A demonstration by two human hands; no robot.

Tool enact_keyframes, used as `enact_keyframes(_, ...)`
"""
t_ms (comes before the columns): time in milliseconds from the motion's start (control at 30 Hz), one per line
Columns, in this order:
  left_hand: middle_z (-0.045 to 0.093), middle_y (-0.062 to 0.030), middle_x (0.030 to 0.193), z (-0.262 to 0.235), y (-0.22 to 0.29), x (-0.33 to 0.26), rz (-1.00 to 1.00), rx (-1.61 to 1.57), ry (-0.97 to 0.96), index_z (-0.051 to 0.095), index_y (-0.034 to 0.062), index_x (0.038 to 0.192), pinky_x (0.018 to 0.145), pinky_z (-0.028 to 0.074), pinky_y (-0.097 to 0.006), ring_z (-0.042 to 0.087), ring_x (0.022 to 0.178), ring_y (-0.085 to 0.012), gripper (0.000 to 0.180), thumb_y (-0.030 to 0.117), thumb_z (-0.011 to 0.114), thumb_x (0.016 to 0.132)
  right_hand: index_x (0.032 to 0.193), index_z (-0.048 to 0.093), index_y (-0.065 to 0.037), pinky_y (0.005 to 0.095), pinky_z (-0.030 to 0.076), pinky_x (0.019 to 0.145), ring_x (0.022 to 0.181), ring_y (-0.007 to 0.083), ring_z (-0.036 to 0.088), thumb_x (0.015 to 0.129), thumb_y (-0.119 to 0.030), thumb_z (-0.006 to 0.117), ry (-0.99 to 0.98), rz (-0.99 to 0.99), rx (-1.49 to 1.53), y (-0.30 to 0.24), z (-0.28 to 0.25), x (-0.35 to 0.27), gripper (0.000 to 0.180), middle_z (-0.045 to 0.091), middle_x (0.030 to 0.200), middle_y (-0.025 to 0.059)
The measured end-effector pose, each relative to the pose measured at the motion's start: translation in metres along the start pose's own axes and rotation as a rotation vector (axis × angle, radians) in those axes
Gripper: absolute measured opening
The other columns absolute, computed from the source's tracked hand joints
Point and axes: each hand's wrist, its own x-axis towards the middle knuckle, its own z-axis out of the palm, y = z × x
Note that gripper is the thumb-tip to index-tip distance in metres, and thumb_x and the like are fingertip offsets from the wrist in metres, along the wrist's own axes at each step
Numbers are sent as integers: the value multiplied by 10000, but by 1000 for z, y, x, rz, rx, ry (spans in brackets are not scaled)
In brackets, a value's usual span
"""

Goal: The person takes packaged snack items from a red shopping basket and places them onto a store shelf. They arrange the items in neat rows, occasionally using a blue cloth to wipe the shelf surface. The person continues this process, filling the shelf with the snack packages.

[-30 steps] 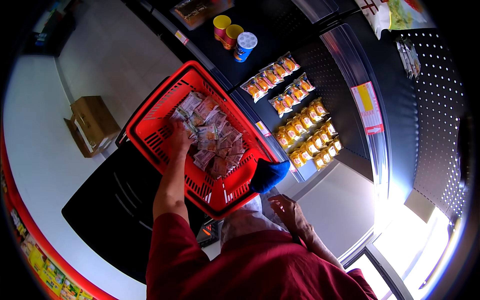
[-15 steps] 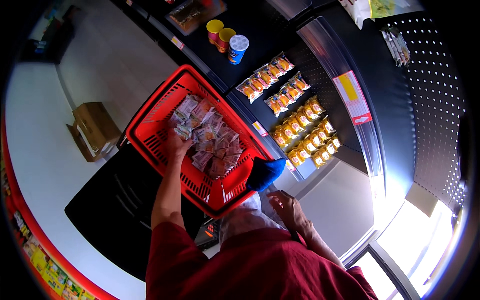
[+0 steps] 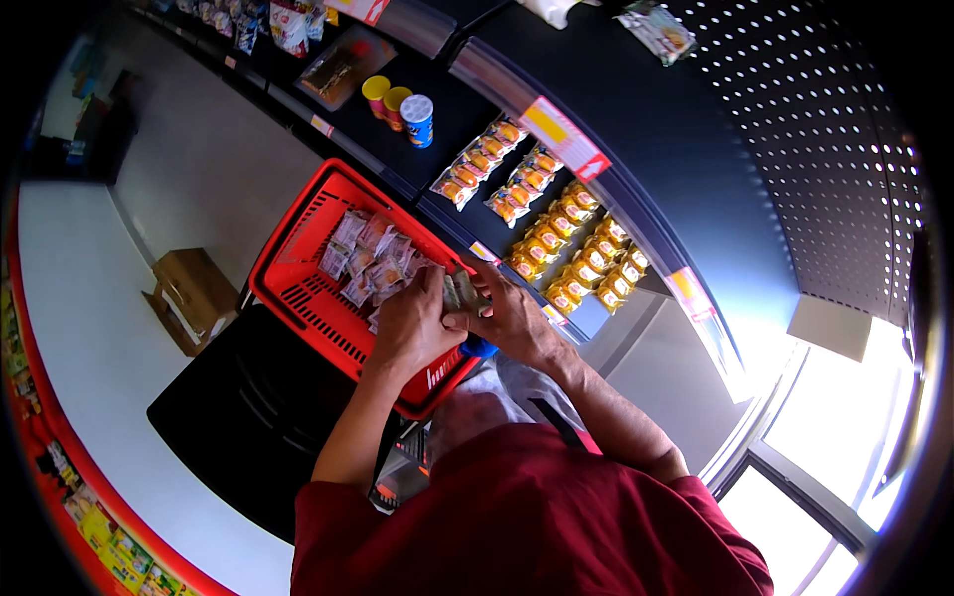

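Observation:
Small clear-wrapped snack packets (image 3: 461, 290) are bunched between my two hands, above the right end of the red shopping basket (image 3: 298, 308). My left hand (image 3: 409, 323) is closed around their left side. Against their right side are the curled fingers of my right hand (image 3: 517, 316), which partly hide them. A heap of similar pinkish packets (image 3: 368, 260) lies inside the basket. Just below my hands a dark blue thing (image 3: 481, 347) shows at the basket's edge, mostly covered.
Beyond the basket, a dark shelf (image 3: 452, 149) holds rows of yellow-wrapped cakes (image 3: 574, 248), white-wrapped cakes (image 3: 479, 164) and a blue canister (image 3: 417, 121). Higher up, a packet (image 3: 658, 34) lies on another shelf. A black stool-like surface (image 3: 238, 407) and cardboard box (image 3: 194, 293) stand left.
My left hand has come out of the basket's heap, moving right with packets. My right hand has risen from beside my leg to meet it. The view has shifted, showing more upper shelf.

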Motion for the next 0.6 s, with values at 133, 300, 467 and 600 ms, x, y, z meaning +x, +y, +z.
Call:
enact_keyframes(133,635,-188,1094,-20,41,3,55,51,-13,462,40,1288,767,578,-445,691,902,-371,757,165,858,655,1442,470,-1,336,533,912,1115,220,649,848,-267,830,1,25,53,-18,-27,-13,744,664,1181,187)
enact_keyframes(300,606,-166,1215,-38,76,-2,255,-42,167,395,75,1468,823,567,-430,663,1005,-346,961,223,903,666,1411,493,24,325,503,955,1102,142,604,875,-192,782,38,152,471,-17,-48,-32,646,655,1154,100)
enact_keyframes(467,557,-144,1322,-65,102,-17,160,-336,373,494,44,1436,756,523,-318,633,994,-237,782,258,865,781,1398,493,33,322,483,992,1101,170,616,882,-195,742,167,193,812,-29,-79,-56,617,653,1182,95)
enact_keyframes(600,561,-176,1366,-57,99,-17,-15,-784,162,426,5,1475,870,523,-315,636,1052,-204,593,249,665,990,1408,470,26,310,488,993,1082,148,621,885,-141,728,237,132,831,-44,-106,-73,607,653,1153,76)
